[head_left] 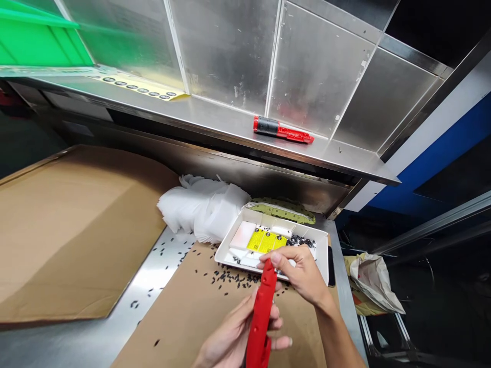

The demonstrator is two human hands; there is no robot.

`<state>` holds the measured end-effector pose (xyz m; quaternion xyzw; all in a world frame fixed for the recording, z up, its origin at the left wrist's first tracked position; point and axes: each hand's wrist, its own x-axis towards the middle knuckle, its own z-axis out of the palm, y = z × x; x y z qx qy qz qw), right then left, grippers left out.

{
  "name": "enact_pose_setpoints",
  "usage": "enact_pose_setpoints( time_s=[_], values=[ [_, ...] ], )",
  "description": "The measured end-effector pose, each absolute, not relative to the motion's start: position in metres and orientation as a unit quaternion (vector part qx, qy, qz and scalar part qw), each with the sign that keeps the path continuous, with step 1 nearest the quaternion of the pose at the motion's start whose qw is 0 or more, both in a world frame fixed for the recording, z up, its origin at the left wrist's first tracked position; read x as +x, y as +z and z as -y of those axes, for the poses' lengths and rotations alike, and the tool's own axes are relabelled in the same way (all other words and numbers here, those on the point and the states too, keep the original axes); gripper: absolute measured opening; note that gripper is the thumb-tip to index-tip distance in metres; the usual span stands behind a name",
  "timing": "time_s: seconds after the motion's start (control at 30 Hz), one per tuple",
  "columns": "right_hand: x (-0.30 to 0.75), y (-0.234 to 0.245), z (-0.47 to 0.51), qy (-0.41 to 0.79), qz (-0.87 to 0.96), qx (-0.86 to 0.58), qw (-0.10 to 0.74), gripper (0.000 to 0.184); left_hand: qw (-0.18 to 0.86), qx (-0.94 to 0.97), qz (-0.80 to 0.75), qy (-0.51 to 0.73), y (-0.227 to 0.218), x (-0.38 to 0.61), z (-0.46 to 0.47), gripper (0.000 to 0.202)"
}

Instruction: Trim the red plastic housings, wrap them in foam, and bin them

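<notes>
With your left hand [233, 329] curled around the part [262, 309] above the cardboard [164, 319], near the tray [324, 260], you needed firm support beneath your right hand [303, 271], whose 2 fingertips met the part's tip, pinch unclear.

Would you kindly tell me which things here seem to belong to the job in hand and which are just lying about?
Likely in use:
red part, held by the left hand, right hand at its tip
white tray
small black pieces

Probably just lying about:
green bin
pale bag
</notes>
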<state>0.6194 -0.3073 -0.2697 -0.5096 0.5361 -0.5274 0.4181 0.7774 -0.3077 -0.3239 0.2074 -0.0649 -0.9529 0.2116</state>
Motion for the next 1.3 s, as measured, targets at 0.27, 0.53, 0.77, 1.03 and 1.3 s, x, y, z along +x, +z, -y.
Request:
enact_pose_setpoints(
  time_s=[0.27,0.53,0.77,1.03,1.3],
  values=[
    [0.609,-0.317,0.307,-0.551,-0.585,-0.383,0.457,0.067,0.395,0.257,0.042,-0.881,-0.322,0.793,0.330,0.037],
    [0.655,-0.368,0.266,-0.432,-0.525,-0.387,0.623,0.074,0.515,0.128,0.124,-0.839,-0.329,0.810,0.344,0.036],
    [0.684,-0.375,0.264,-0.538,-0.421,-0.308,0.663,0.064,0.487,0.179,0.073,-0.852,-0.322,0.810,0.343,0.038],
    [0.684,-0.375,0.262,-0.554,-0.319,-0.171,0.749,0.051,0.482,0.209,0.061,-0.849,-0.298,0.813,0.332,0.047],
    [0.686,-0.393,0.262,-0.544,-0.266,-0.136,0.784,0.048,0.479,0.225,0.049,-0.847,-0.304,0.812,0.334,0.053]
  ],
)
